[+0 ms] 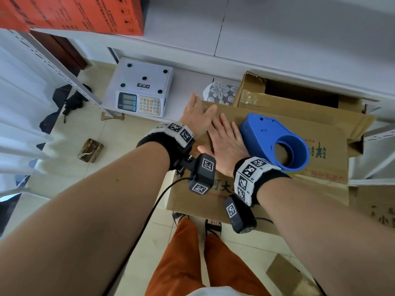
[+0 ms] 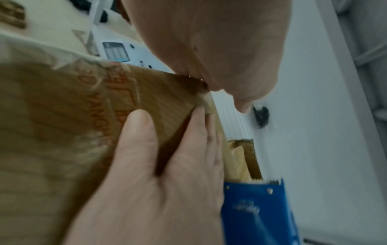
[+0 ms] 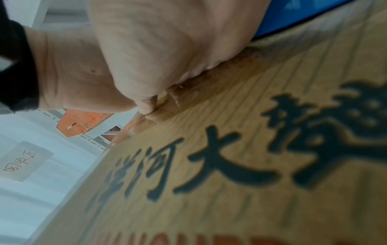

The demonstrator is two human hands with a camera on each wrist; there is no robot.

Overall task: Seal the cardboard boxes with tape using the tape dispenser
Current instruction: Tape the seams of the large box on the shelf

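A brown cardboard box (image 1: 277,184) with black and red print stands on the floor in front of me, flaps down. A blue tape dispenser (image 1: 275,142) lies on its top, untouched. My left hand (image 1: 197,116) lies flat with straight fingers on the box's far left corner. My right hand (image 1: 226,142) presses flat on the top just left of the dispenser. In the right wrist view the right palm (image 3: 167,41) rests on a glossy tape strip (image 3: 220,77) along the box (image 3: 230,165). The left wrist view shows both hands on the box (image 2: 52,116) beside the dispenser (image 2: 255,212).
An open cardboard box (image 1: 299,97) stands behind the sealed one, and another box (image 1: 374,206) at the right. A white weighing scale (image 1: 141,88) sits on the floor at left, by a shelf rack holding an orange carton (image 1: 74,13). A cardboard scrap (image 1: 284,276) lies near my feet.
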